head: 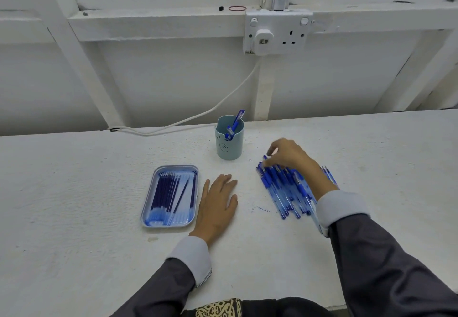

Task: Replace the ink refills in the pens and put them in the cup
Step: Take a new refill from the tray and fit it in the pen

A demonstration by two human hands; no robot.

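Early stage: two pens (234, 124) stand in cup (229, 146); big pile (285, 190) untouched on desk (99, 192), refills (168, 192) in tray (195, 170); left hand (218, 202) flat, holding nothing; right hand (290, 155) pinches pen (264, 157) at pile's far end.

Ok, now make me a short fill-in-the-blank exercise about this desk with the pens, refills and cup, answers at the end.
1. The refills lie in a blue ___.
2. The left hand lies flat on the white ___.
3. The right hand reaches onto a pile of ___.
4. The cup stands ___, beyond both hands.

Missing words: tray; table; pens; upright.
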